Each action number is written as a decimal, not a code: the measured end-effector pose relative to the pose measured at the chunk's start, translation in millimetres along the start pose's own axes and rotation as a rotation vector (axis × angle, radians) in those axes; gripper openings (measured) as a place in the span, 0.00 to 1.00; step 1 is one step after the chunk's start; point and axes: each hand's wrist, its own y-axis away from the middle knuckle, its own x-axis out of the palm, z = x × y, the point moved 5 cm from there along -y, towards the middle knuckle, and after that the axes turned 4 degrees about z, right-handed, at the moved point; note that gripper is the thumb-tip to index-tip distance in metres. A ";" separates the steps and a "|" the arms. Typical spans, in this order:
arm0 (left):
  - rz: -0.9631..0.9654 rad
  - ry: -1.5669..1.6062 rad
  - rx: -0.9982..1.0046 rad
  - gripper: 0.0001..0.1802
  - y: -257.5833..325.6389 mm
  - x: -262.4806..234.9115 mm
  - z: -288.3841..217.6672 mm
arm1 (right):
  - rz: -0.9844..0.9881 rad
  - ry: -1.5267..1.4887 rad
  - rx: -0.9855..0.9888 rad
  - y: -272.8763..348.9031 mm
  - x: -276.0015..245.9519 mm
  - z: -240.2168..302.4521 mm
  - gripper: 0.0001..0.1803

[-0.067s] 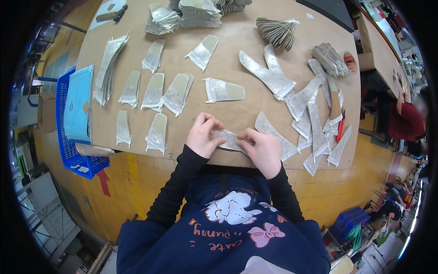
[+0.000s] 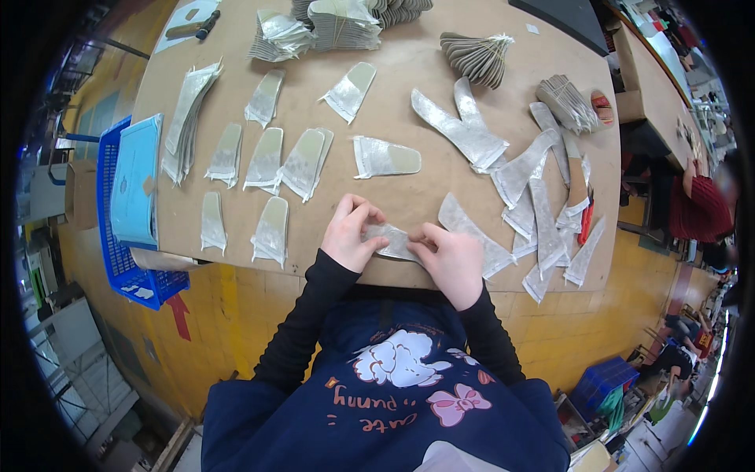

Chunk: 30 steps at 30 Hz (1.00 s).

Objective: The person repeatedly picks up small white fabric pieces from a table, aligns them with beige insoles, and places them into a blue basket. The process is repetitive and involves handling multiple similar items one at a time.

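Near the table's front edge I hold a small grey, silvery cut piece (image 2: 392, 242) between both hands. My left hand (image 2: 350, 234) pinches one end with thumb and fingers. At the other end, the fingers of my right hand (image 2: 450, 256) are closed on the same piece. Just beyond my right hand lies a curved grey piece (image 2: 474, 234), partly hidden by it. Tapered pieces with whitish fringed ends, such as one turned sideways (image 2: 387, 156) and a small stack (image 2: 270, 230), are spread ahead and to the left of my hands.
Longer curved pieces (image 2: 543, 212) lie overlapping on the right, beside a red-handled tool (image 2: 587, 220). Tied bundles (image 2: 344, 23) stand along the back. A hammer (image 2: 206, 25) lies far left. A blue basket (image 2: 110, 212) holding a light-blue box (image 2: 135, 181) stands against the table's left edge.
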 end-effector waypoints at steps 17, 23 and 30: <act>-0.159 -0.378 0.289 0.23 -78.6 -28.8 -3.5 | -0.247 -0.090 -0.006 -1.4 -49.9 -46.4 0.12; -0.113 -0.201 0.281 0.19 -72.2 -29.3 5.3 | -0.143 -0.454 0.002 -32.8 -55.4 -31.8 0.14; -0.157 -0.160 0.187 0.16 -77.1 -30.1 1.2 | -0.034 -0.369 -0.099 -71.0 -44.6 -11.2 0.15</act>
